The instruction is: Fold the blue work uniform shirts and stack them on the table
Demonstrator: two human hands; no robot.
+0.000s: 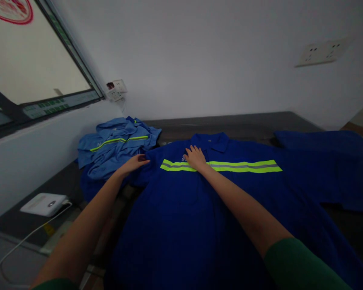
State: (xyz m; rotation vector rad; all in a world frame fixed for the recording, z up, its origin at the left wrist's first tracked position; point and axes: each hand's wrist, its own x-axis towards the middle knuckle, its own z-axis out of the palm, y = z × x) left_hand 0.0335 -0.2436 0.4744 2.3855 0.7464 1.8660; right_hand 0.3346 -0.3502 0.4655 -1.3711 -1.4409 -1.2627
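Note:
A dark blue work jacket (175, 209) with a collar and a yellow-green and grey reflective stripe (245, 166) lies spread out, front side up. My right hand (196, 158) rests on its chest, fingers spread, beside a small white print partly covered by the hand. At the jacket's sleeve on the left is my left hand (136, 163); its fingers touch the cloth near the shoulder, with thumb and fingers slightly apart. The lower part of the jacket is dark and hard to make out.
Crumpled lighter blue work clothes (117, 141) with a reflective stripe are heaped at the left. More dark blue cloth (326, 141) lies at the right. A white device (44, 204) with a cable sits on the dark table (245, 119). Wall sockets (320, 52) and a window border the area.

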